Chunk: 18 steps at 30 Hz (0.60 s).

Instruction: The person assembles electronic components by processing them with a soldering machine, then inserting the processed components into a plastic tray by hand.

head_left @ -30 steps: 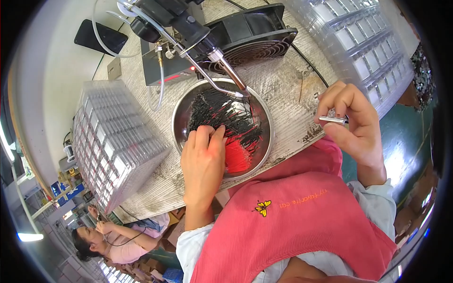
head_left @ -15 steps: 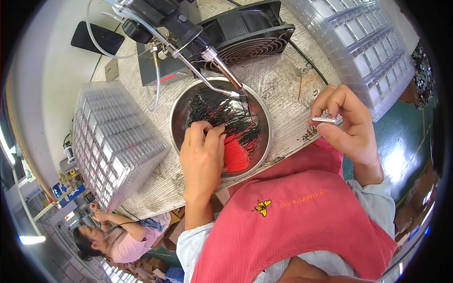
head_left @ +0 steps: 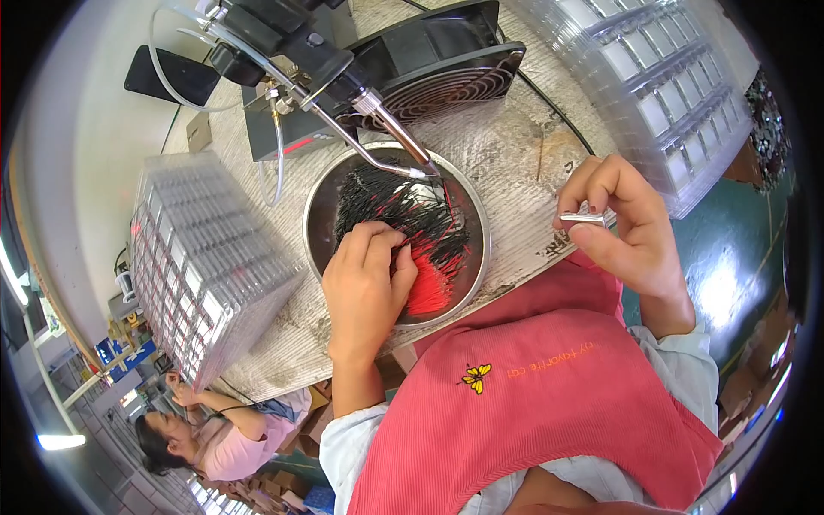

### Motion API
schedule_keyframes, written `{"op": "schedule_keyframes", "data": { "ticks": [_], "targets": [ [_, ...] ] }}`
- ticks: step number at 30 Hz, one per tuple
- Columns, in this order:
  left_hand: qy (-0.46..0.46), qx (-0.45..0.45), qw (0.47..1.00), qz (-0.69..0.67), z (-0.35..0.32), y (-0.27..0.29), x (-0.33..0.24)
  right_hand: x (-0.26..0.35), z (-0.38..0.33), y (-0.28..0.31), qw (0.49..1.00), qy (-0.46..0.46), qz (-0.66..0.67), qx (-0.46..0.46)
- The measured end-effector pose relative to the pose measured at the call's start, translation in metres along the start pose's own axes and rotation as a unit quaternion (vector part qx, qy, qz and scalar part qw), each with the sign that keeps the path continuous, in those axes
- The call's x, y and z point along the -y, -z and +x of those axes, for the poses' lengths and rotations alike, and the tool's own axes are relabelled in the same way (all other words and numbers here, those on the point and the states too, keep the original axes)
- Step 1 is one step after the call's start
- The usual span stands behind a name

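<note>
A round metal bowl [head_left: 477,276] holds a heap of short thin wires, black ones [head_left: 378,193] and a patch of red ones [head_left: 429,287]. Over the bowl's left side, my left hand [head_left: 365,279] has its fingers bent and thumb drawn in among the wires; what they pinch is hidden. To the right, above the table's front edge, my right hand [head_left: 631,219] pinches a small flat silvery piece [head_left: 582,218] between thumb and fingers. A soldering iron [head_left: 399,129] on a stand points down over the bowl, with a thin metal feed tube [head_left: 378,159] meeting its tip.
A black fan [head_left: 446,77] stands behind the bowl. Stacked clear plastic trays stand at left [head_left: 215,249] and right [head_left: 661,94], the right ones holding white pieces. A dark phone-like slab [head_left: 170,75] lies far left. Another person [head_left: 227,433] sits at lower left.
My left thumb and fingers have shifted slightly among the wires. My right hand stays nearly in place with the silvery piece. The whole view has moved a little.
</note>
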<state>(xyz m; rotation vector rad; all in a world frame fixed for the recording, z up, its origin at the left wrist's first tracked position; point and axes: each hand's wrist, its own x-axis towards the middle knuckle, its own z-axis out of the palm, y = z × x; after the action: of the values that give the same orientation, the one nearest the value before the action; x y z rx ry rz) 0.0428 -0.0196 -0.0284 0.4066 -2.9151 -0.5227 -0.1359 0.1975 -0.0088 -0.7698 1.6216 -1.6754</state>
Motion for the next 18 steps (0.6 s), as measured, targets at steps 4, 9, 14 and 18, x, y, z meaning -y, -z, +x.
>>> {"op": "schedule_keyframes", "data": {
  "ticks": [4,9,14,18],
  "targets": [
    [0.078,-0.007,0.993,-0.086,0.000,0.009,-0.006,-0.002,-0.001,0.004,1.000,0.002,-0.016,0.000],
    [0.169,-0.005,0.973,-0.158,0.003,0.012,-0.011,0.003,0.002,-0.003,0.999,-0.029,0.030,-0.010],
    [0.059,-0.022,0.995,-0.082,0.007,0.016,-0.005,0.002,0.003,-0.003,0.997,-0.070,0.029,0.015],
    [0.066,0.029,0.993,0.095,0.005,0.028,-0.013,0.003,0.005,-0.002,0.993,-0.109,0.030,0.025]
  ]
}}
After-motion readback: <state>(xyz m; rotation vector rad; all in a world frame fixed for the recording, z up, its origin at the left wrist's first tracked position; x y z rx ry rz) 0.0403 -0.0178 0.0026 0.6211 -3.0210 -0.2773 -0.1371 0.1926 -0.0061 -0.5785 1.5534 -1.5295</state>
